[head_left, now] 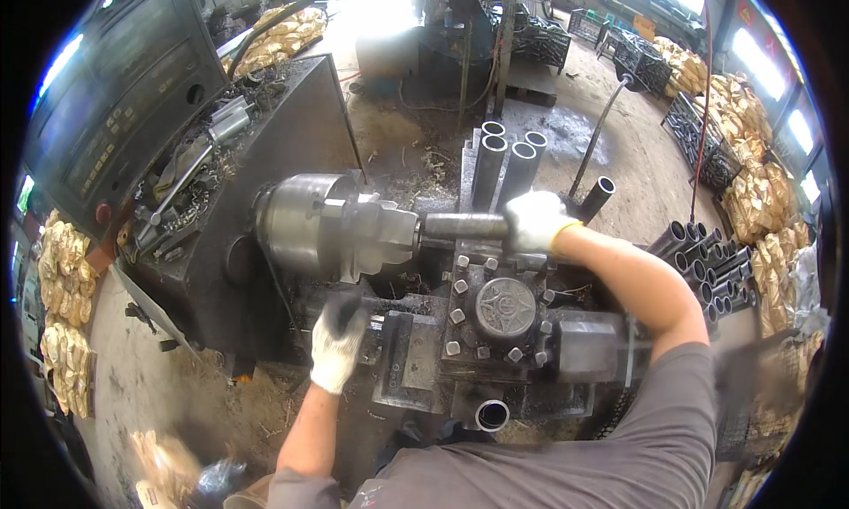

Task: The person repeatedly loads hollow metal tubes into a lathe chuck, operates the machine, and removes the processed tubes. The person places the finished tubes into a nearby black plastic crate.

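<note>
From my head, the left fisheye camera looks down and forward: my shirt (pixel 566 474) lies very near along the lower edge, my left hand (pixel 337 343) and right hand (pixel 538 222) farther out around the middle, the shop floor (pixel 650 160) well beyond, everything bending toward the round rim
</note>
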### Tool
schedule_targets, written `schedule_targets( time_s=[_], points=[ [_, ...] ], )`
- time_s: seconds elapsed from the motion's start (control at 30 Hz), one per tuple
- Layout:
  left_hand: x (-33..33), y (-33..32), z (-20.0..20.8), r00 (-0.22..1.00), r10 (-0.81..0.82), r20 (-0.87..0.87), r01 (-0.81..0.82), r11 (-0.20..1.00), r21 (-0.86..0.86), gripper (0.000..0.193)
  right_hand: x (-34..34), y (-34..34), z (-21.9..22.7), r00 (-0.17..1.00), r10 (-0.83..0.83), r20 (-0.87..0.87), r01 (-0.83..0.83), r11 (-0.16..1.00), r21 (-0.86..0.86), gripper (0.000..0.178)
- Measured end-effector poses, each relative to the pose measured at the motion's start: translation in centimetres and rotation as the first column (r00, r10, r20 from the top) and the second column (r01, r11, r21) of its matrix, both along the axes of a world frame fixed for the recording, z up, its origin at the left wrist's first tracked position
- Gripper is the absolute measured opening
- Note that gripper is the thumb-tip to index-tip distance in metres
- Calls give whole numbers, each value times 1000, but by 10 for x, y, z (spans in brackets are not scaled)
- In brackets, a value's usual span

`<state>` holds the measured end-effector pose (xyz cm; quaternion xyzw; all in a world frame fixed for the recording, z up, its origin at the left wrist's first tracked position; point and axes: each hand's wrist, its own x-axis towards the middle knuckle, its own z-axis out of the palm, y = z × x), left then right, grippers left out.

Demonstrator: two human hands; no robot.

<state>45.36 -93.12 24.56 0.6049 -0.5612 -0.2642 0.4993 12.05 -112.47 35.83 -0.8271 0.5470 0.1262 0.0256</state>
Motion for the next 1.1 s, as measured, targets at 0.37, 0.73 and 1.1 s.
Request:
schedule_targets(
  time_s=[0.37, 0.73, 1.1],
  points=[
    [208, 144, -166, 107, 632, -768, -723, 579, 376, 44, 8, -42, -92, 939, 132, 317, -213, 948, 237, 56],
    [281, 171, -144, 71, 637, -768, -403, 722, 562, 41, 104, -70, -72, 839, 51, 542, -315, 858, 406, 105],
    [267, 175, -142, 466, 881, -82, -782, 453, 428, 38, -18, -53, -101, 947, 299, -119, -261, 929, 261, 25]
  ],
)
